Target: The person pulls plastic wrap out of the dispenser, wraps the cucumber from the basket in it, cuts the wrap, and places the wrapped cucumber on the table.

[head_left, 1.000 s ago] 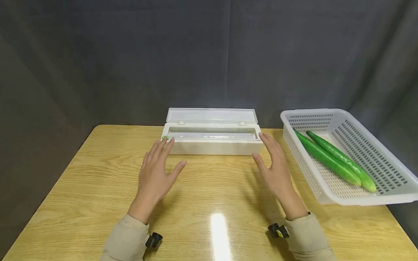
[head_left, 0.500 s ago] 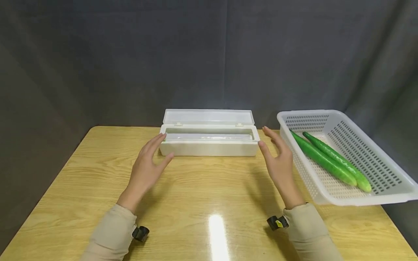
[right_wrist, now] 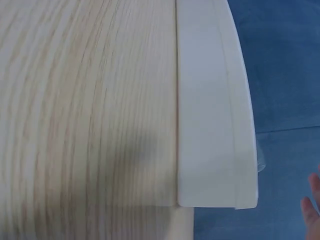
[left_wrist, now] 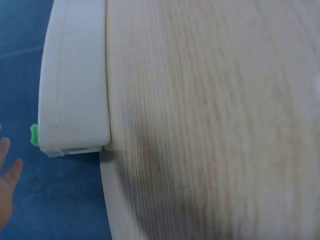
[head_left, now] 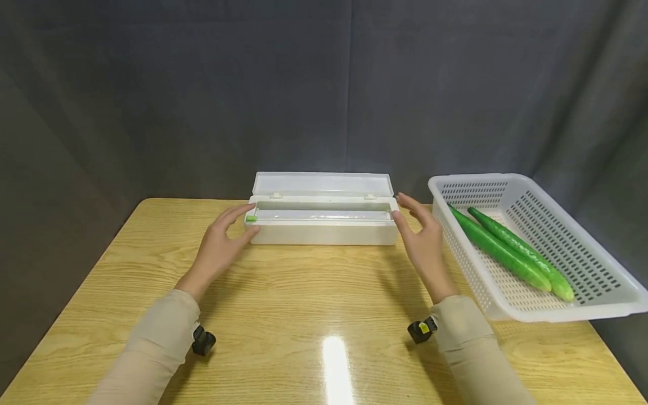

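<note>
Flanking a long, smooth white plastic box (head_left: pixel 322 221) at the far middle of the glossy wood-grain tabletop (head_left: pixel 324 298), the left hand (head_left: pixel 219 247) and right hand (head_left: pixel 424 243) curve their fingers at its ends, holding nothing; whether they touch it is unclear. Its translucent hinged lid (head_left: pixel 322 184) stands open. Two glossy green cucumbers (head_left: pixel 506 250) lie in a perforated white basket (head_left: pixel 582 253) at the right.

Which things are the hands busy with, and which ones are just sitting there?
Busy with:
left hand and right hand, one at each end of the long white box, lid open

Just sitting there:
two cucumbers
white basket
wooden table
</note>
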Available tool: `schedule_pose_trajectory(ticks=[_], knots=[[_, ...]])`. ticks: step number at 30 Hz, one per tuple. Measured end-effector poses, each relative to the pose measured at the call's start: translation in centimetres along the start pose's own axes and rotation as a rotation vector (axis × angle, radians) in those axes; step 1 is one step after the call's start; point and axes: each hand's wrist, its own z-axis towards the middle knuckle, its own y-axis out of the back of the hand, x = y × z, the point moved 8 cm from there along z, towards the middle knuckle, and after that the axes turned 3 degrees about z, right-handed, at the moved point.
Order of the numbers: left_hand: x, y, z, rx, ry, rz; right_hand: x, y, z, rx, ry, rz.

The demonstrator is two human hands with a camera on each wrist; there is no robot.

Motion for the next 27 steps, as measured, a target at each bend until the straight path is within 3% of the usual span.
schedule_pose_trajectory(ticks=[4,8,14,19,27], knots=[[0.6,-0.3,0.8,0.028,0.007,-0.004,-0.5,-0.3,0.4,0.0,0.005,0.029],[1.5,-0.7,1.3,0.051,0.062,-0.041,-1.3,-0.6,0.7,0.001,0.001,0.035],[2.9,-1.3,1.7,0.067,0.127,-0.07,-4.4,-1.3,1.2,0.027,-0.054,0.051],[3.7,-1.4,2.0,0.059,0.138,-0.075,-7.9,-2.0,1.5,0.043,-0.125,0.072],[3.6,-2.2,2.7,0.08,0.121,-0.101,-9.1,-2.3,1.9,0.075,-0.157,0.006]])
